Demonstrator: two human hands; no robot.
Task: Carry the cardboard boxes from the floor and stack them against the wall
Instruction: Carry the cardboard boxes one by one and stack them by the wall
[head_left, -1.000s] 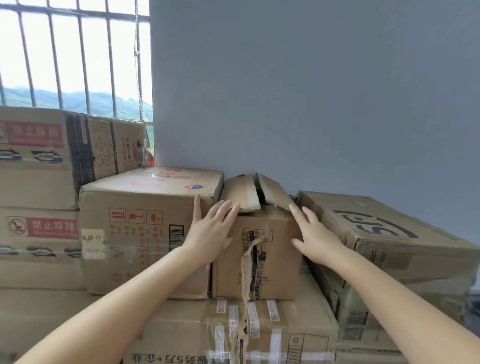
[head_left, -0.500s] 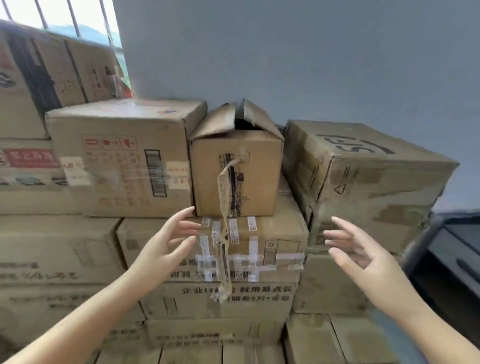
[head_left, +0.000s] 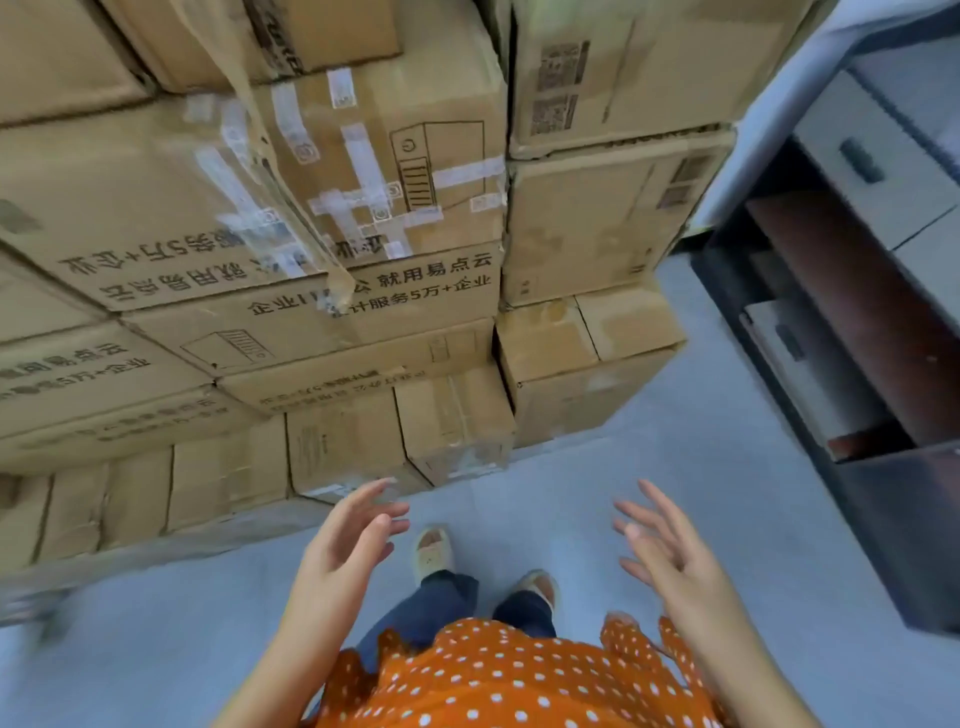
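A tall stack of brown cardboard boxes (head_left: 311, 332) fills the upper left and middle of the head view, reaching down to the floor. A taped box with printed Chinese text (head_left: 405, 156) sits in the stack, and a loose strip of tape (head_left: 291, 192) hangs down across its front. A second column of boxes (head_left: 602, 218) stands to the right of it. My left hand (head_left: 348, 540) and my right hand (head_left: 665, 551) hover low in front of me with fingers spread, holding nothing and clear of the boxes.
Grey floor (head_left: 649, 467) lies between me and the stack. A dark cabinet with grey drawers (head_left: 852, 291) stands at the right. My feet in light slippers (head_left: 431, 551) stand close to the bottom boxes. An orange dotted shirt (head_left: 493, 680) fills the bottom edge.
Both hands have left the small open-topped box on the stack and dropped away from it. The view has tilted down from the top of the stack to the floor and my feet.
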